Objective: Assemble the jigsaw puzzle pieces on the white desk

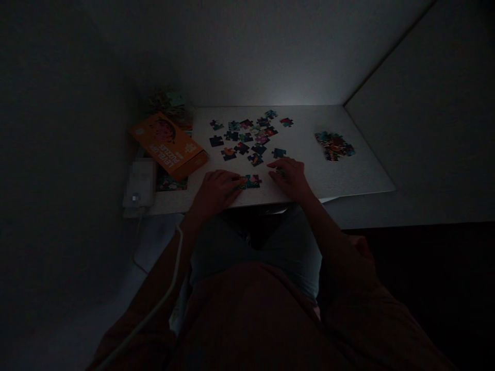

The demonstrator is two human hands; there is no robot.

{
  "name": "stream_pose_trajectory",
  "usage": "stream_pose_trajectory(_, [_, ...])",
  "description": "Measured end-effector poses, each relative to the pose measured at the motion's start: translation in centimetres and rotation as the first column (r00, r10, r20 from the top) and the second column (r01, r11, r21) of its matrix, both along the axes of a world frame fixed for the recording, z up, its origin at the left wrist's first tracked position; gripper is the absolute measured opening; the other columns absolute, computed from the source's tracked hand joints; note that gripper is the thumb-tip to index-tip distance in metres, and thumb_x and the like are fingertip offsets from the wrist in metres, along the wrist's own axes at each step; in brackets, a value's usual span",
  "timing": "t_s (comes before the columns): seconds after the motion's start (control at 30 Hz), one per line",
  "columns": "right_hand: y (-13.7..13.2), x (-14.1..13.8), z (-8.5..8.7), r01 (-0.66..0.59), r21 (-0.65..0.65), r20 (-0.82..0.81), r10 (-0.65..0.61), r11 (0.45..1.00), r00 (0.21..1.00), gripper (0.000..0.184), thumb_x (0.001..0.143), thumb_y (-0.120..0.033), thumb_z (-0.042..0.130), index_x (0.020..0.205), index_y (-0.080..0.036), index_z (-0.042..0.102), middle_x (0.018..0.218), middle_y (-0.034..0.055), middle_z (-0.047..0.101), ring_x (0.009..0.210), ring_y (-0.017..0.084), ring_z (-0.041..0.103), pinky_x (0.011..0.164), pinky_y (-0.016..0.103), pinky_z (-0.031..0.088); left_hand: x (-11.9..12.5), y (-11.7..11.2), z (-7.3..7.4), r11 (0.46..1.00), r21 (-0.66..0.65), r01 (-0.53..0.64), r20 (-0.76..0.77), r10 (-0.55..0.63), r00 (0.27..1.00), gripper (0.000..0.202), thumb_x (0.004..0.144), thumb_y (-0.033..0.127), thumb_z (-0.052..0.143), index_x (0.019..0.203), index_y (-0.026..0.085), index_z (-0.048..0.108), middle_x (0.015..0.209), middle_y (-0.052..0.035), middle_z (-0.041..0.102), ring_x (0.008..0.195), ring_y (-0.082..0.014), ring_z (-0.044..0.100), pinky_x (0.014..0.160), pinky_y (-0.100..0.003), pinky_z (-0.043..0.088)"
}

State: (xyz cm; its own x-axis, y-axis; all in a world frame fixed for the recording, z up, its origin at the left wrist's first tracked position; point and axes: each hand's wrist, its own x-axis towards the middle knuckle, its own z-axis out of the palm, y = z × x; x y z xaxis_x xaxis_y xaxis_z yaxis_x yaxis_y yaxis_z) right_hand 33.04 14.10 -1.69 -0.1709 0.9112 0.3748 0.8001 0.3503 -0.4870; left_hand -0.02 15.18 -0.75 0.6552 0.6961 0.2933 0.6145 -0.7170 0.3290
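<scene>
Reddish-brown cloth (251, 319) fills the bottom of the dim view, over the person's lap, with a pale cable (170, 288) running up along the left forearm.

Fingertips of the left hand (216, 190) rest on the left end of a small joined cluster of puzzle pieces (249, 181), orange and teal, lying near the front edge of the white board (348, 175). That hand lies palm down with the fingers loosely curved; whether they pinch a piece or only press on it cannot be told in this light. The right hand (290, 178) lies just to the right of the cluster, also palm down, fingers bent over a single piece (280, 172) that peeps out beneath them; its grip too is unclear. The two hands are near each other, with the cluster between them.

Beyond the fingers, loose puzzle pieces (247, 136) are scattered face up across the middle of the board, apart from one another. Well off to the right lies a separate heap of pieces (334, 146). To the left, an orange puzzle box (168, 146) sits tilted at the board's edge, overlapping a printed sheet (172, 182) below it. Left of the box is a pale device (139, 183). Behind the box stands a bag of pieces (170, 103), hard to make out in the gloom.
</scene>
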Motion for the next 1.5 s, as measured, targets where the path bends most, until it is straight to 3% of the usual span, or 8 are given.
stream_pose_trajectory(0.17, [-0.6, 5.2, -0.4, 0.171, 0.016, 0.043, -0.172, 0.985, 0.984, 0.035, 0.111, -0.052, 0.065, 0.138, -0.032, 0.076, 0.138, 0.0128, 0.081, 0.127, 0.039, 0.074, 0.116, 0.063, 0.048, 0.3, -0.1, 0.2, 0.999, -0.045, -0.013, -0.007, 0.012, 1.0, 0.042, 0.119, 0.034, 0.057, 0.156, 0.036, 0.078, 0.158, -0.007, 0.08, 0.15, -0.0361, 0.063, 0.123, -0.06, 0.046])
stream_pose_trajectory(0.33, [0.1, 7.9, -1.2, 0.203, -0.035, 0.035, -0.202, 0.979, 0.979, 0.047, 0.108, -0.061, 0.068, 0.141, -0.03, 0.077, 0.141, 0.017, 0.078, 0.125, 0.041, 0.074, 0.114, 0.064, 0.054, 0.6, 0.0, 0.6, 0.994, -0.108, -0.023, -0.026, 0.02, 0.999, 0.043, 0.118, 0.033, 0.057, 0.155, 0.039, 0.079, 0.159, -0.0051, 0.08, 0.149, -0.0371, 0.064, 0.123, -0.063, 0.045])
stream_pose_trajectory(0.63, [0.0, 7.0, -2.4, 0.236, -0.003, 0.089, -0.234, 0.972, 0.968, 0.059, 0.109, -0.074, 0.065, 0.144, -0.029, 0.076, 0.146, 0.0201, 0.074, 0.14, 0.046, 0.066, 0.117, 0.068, 0.053, 0.7, -0.3, 0.6, 0.995, -0.091, -0.031, -0.02, 0.03, 0.999, 0.041, 0.118, 0.033, 0.057, 0.152, 0.039, 0.079, 0.162, -0.0042, 0.079, 0.148, -0.037, 0.065, 0.124, -0.064, 0.046])
stream_pose_trajectory(0.83, [0.0, 6.9, -2.7, 0.242, 0.019, 0.103, -0.242, 0.97, 0.965, 0.056, 0.111, -0.07, 0.064, 0.142, -0.026, 0.077, 0.146, 0.0211, 0.074, 0.138, 0.045, 0.067, 0.118, 0.068, 0.052, 1.0, -0.2, 0.7, 0.996, -0.081, -0.031, -0.035, 0.028, 0.999, 0.04, 0.119, 0.033, 0.055, 0.151, 0.034, 0.079, 0.165, -0.0063, 0.077, 0.15, -0.0363, 0.065, 0.126, -0.063, 0.046])
stream_pose_trajectory(1.2, [0.0, 7.1, -2.9, 0.239, 0.02, 0.099, -0.24, 0.971, 0.966, 0.053, 0.11, -0.068, 0.066, 0.142, -0.027, 0.077, 0.145, 0.021, 0.074, 0.134, 0.045, 0.068, 0.117, 0.07, 0.053, 1.4, -0.4, 0.6, 0.994, -0.071, -0.082, -0.012, 0.081, 0.997, 0.034, 0.116, 0.034, 0.063, 0.146, 0.036, 0.078, 0.163, -0.0074, 0.077, 0.15, -0.0366, 0.067, 0.127, -0.064, 0.045])
stream_pose_trajectory(1.37, [0.0, 7.1, -2.8, 0.241, 0.009, 0.102, -0.241, 0.97, 0.965, 0.052, 0.109, -0.066, 0.067, 0.141, -0.026, 0.077, 0.144, 0.021, 0.074, 0.134, 0.045, 0.068, 0.117, 0.069, 0.054, 1.3, -0.4, 0.4, 0.992, -0.085, -0.091, 0.002, 0.091, 0.996, 0.042, 0.117, 0.037, 0.061, 0.157, 0.035, 0.073, 0.163, -0.0095, 0.077, 0.149, -0.0369, 0.067, 0.127, -0.063, 0.045])
stream_pose_trajectory(1.5, [0.1, 7.1, -2.8, 0.23, 0.026, 0.097, -0.231, 0.973, 0.968, 0.053, 0.109, -0.067, 0.066, 0.14, -0.026, 0.078, 0.142, 0.0219, 0.074, 0.134, 0.046, 0.069, 0.116, 0.068, 0.055, 1.2, -0.3, 0.3, 0.995, -0.08, -0.064, 0.002, 0.064, 0.998, 0.04, 0.118, 0.034, 0.06, 0.155, 0.037, 0.076, 0.161, -0.0068, 0.078, 0.15, -0.0349, 0.067, 0.126, -0.061, 0.047])
